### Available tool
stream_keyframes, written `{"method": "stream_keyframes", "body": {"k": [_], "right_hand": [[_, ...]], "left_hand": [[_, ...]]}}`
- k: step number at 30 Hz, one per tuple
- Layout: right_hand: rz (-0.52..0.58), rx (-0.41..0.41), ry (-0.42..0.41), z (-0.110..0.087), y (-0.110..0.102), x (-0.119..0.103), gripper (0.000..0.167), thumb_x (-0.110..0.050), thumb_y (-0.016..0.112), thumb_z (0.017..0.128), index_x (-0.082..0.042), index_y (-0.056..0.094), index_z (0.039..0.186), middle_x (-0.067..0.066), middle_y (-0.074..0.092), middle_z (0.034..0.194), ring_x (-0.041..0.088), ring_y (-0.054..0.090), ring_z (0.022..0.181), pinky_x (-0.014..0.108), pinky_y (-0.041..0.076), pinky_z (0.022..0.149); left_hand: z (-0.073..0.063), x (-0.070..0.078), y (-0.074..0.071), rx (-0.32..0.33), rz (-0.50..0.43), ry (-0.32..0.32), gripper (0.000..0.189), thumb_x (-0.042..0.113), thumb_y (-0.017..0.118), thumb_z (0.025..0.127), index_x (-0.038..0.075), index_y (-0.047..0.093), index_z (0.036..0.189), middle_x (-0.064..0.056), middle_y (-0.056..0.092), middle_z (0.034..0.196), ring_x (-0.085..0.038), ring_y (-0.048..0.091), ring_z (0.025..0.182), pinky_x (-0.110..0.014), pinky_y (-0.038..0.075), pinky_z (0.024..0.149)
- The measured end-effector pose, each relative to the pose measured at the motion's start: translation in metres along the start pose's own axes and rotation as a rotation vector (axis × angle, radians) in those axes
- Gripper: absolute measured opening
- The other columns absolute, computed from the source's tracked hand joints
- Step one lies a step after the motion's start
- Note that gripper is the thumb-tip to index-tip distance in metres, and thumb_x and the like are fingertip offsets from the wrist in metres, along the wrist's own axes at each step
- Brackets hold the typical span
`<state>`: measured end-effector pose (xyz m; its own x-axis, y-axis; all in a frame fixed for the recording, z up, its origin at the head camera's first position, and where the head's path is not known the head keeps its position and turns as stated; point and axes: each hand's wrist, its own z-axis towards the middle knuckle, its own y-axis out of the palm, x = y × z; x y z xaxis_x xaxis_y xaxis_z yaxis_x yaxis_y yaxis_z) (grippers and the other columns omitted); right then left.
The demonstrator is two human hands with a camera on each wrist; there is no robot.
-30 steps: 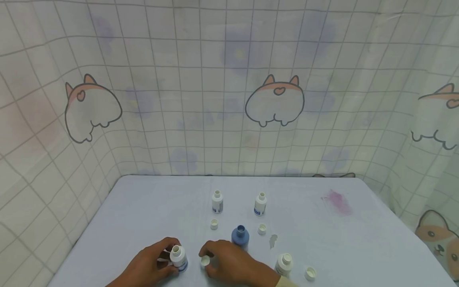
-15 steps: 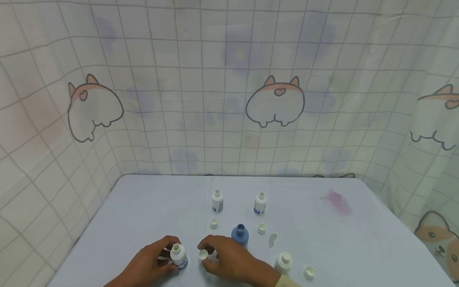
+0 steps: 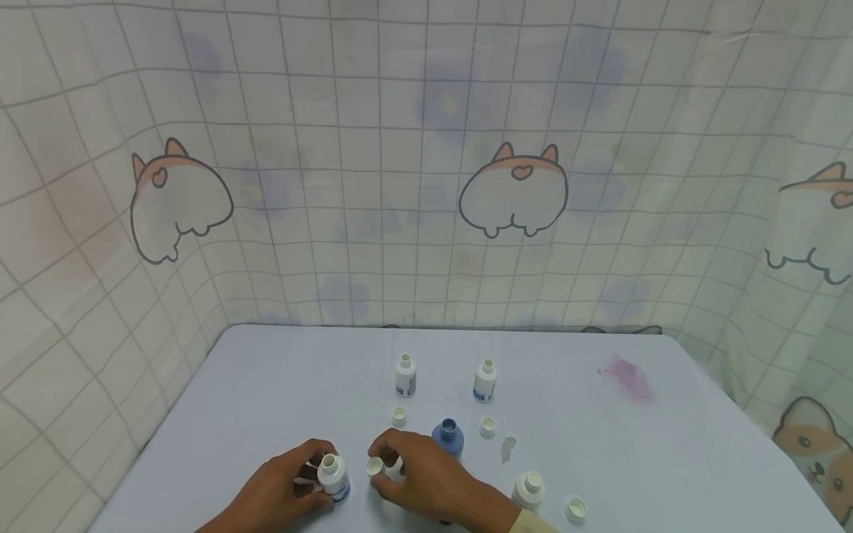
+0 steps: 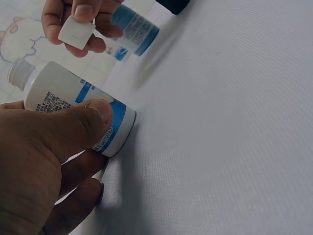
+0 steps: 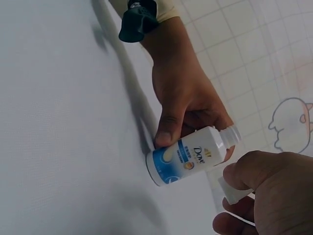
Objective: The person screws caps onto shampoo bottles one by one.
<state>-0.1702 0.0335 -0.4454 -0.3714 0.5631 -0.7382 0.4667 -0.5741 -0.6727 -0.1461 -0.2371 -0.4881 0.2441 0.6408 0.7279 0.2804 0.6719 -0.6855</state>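
Observation:
My left hand (image 3: 286,481) grips a small white bottle (image 3: 333,477) with a blue band and a Dove label, seen in the right wrist view. The bottle stands upright at the table with its threaded neck uncovered. Beside it, my right hand (image 3: 426,477) pinches a white screw cap (image 3: 375,466) between thumb and fingers, hollow side up in the head view. The cap is raised off the table, a short gap to the right of the bottle. In the left wrist view the cap (image 4: 77,33) shows past the bottle's neck.
Behind the hands stand two uncapped white bottles (image 3: 406,376) (image 3: 485,381), each with a loose cap (image 3: 399,417) (image 3: 488,427) in front. A blue bottle (image 3: 449,437) is partly hidden by my right hand. Another white bottle (image 3: 529,490) and a cap (image 3: 576,510) lie to the right.
My right hand has lifted the cap from the table and brought it slightly left, closer to the bottle. The left hand and its bottle have stayed in place.

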Motion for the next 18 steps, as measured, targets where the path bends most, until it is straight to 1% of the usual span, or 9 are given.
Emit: {"method": "stream_keyframes", "body": {"k": [4, 8, 12, 18], "right_hand": [[-0.016, 0.019, -0.044, 0.0017, 0.0006, -0.0016, 0.027, -0.025, 0.078, 0.093, -0.021, 0.067, 0.118, -0.022, 0.061, 0.099, -0.003, 0.057, 0.090, 0.020, 0.053, 0.077], [-0.010, 0.032, -0.063, 0.0026, 0.0001, -0.0033, 0.028, -0.023, 0.078, 0.093, -0.019, 0.067, 0.118, -0.021, 0.060, 0.098, -0.003, 0.057, 0.088, 0.019, 0.053, 0.076], [0.005, 0.045, -0.058, 0.0032, -0.0001, -0.0047, 0.029, -0.023, 0.080, 0.091, -0.020, 0.067, 0.116, -0.019, 0.060, 0.097, -0.001, 0.056, 0.086, 0.020, 0.053, 0.075], [0.000, 0.053, -0.044, 0.0047, -0.0001, -0.0064, 0.026, -0.027, 0.081, 0.090, -0.024, 0.068, 0.112, -0.019, 0.059, 0.095, 0.001, 0.057, 0.084, 0.021, 0.052, 0.074]], "left_hand": [[-0.0002, 0.0012, 0.0003, 0.004, 0.007, -0.008, 0.055, 0.024, 0.090, 0.080, 0.020, 0.059, 0.124, 0.003, 0.066, 0.116, -0.022, 0.070, 0.100, -0.030, 0.060, 0.079], [-0.0005, 0.0013, 0.0009, 0.009, 0.007, -0.002, 0.055, 0.023, 0.090, 0.079, 0.021, 0.059, 0.124, 0.003, 0.066, 0.116, -0.021, 0.070, 0.099, -0.030, 0.060, 0.079], [-0.0001, 0.0006, 0.0013, 0.010, 0.000, 0.008, 0.054, 0.023, 0.090, 0.080, 0.021, 0.058, 0.124, 0.002, 0.066, 0.117, -0.021, 0.070, 0.099, -0.030, 0.060, 0.079], [-0.0002, 0.0003, 0.0009, 0.008, 0.008, 0.007, 0.055, 0.025, 0.089, 0.080, 0.021, 0.058, 0.125, 0.002, 0.066, 0.117, -0.021, 0.070, 0.099, -0.031, 0.060, 0.080]]}}
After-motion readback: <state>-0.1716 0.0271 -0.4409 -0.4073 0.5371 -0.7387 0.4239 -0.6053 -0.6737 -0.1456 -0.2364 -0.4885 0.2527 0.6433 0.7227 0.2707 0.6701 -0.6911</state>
